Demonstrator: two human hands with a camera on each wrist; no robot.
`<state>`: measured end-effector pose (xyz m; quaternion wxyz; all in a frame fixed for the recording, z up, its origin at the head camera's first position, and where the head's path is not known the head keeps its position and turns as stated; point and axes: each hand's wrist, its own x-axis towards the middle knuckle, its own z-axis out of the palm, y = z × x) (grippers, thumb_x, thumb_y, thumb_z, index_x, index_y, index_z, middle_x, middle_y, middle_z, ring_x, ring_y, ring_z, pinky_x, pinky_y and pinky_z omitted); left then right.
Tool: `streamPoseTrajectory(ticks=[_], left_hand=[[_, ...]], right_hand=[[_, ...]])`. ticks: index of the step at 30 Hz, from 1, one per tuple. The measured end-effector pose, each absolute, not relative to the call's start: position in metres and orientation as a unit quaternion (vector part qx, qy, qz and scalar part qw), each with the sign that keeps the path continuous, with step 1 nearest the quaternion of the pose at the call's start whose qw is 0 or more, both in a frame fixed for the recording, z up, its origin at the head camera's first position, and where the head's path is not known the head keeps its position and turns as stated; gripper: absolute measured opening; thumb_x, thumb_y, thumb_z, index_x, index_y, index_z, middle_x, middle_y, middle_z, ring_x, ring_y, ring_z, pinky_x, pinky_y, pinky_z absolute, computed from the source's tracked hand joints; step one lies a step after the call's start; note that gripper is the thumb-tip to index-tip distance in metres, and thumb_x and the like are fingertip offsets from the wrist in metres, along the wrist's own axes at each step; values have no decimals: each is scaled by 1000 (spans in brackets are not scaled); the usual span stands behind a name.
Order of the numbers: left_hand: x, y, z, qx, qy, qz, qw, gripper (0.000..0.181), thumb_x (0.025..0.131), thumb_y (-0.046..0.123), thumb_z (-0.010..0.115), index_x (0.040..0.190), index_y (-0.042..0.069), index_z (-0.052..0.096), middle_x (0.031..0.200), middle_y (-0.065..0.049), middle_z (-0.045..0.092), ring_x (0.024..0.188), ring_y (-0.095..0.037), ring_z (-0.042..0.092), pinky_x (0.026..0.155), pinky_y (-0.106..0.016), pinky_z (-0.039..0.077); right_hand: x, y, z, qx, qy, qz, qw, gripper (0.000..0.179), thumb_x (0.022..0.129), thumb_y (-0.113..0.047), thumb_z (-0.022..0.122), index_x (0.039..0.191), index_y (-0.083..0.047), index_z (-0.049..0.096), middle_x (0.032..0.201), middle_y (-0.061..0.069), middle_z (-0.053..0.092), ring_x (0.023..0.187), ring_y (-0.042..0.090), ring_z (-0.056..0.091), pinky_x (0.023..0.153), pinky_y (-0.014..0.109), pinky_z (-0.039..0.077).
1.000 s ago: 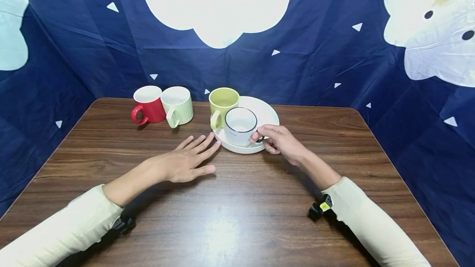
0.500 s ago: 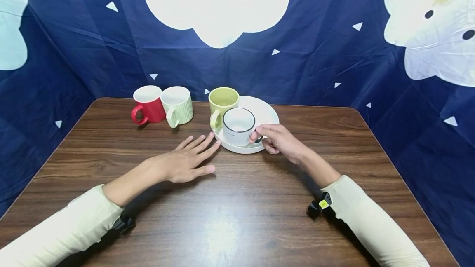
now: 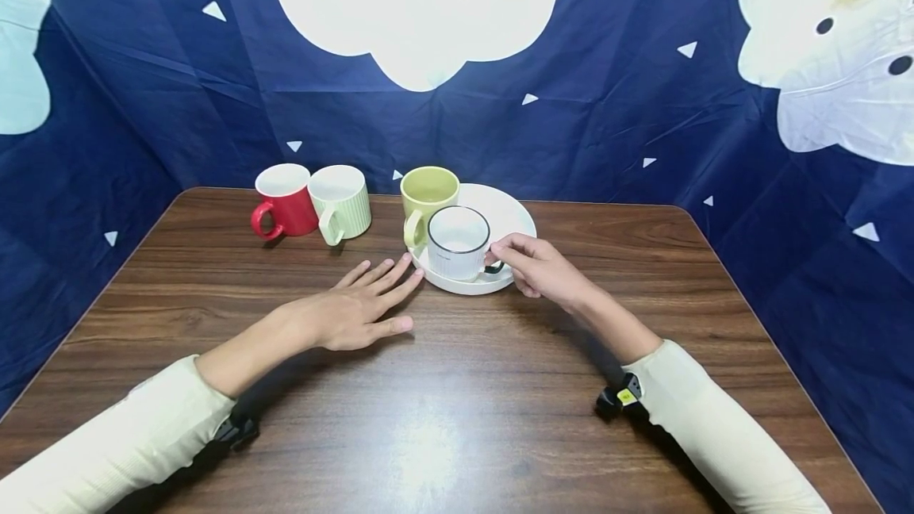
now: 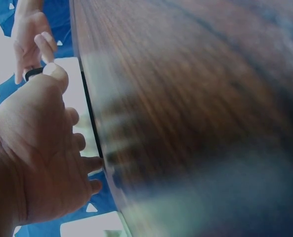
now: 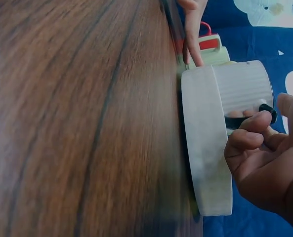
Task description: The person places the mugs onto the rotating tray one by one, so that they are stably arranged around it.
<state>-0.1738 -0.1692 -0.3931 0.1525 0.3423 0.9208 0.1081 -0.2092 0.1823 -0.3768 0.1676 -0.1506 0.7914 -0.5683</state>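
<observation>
A white ribbed mug (image 3: 457, 248) with a dark rim stands upright on a white plate (image 3: 510, 216). My right hand (image 3: 535, 266) is at its black handle (image 5: 268, 111), fingers curled about it and thumb near the handle's top in the right wrist view. Directly behind stands an olive-green mug (image 3: 431, 187), partly hidden by the white one, its handle toward the front left. My left hand (image 3: 357, 312) lies with its fingers spread and straight, palm down, low over the table; its fingertips reach the plate's left front rim.
To the left, near the back edge of the wooden table (image 3: 457, 387), a red mug (image 3: 291, 209) and a pale green ribbed mug (image 3: 346, 205) stand side by side. A dark blue cloth (image 3: 607, 141) with white clouds hangs behind the table.
The white mug has shifted slightly left on the plate, with my right hand at its handle. The right fingers have since changed position a little, showing more of the handle. My left hand stays in place.
</observation>
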Motion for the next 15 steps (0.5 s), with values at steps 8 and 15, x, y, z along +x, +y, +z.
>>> streamPoseTrajectory(ticks=[8,15], left_hand=[[-172,-172,-391,343,923,106,139,78,120,56,46,183,20,16,192,-13,6,176,-50,13,142,-72,5],[-169,-177,-389,334,926,111,138,77,120,55,47,183,19,19,192,-13,9,176,-50,13,142,-73,6]], right_hand=[[-206,196,-375,-117,798,-579,116,36,120,-35,57,136,-4,67,91,0,62,69,12,52,60,22,42],[-210,211,-375,-120,822,-554,56,38,121,-32,56,135,1,69,123,20,69,90,17,64,74,22,53]])
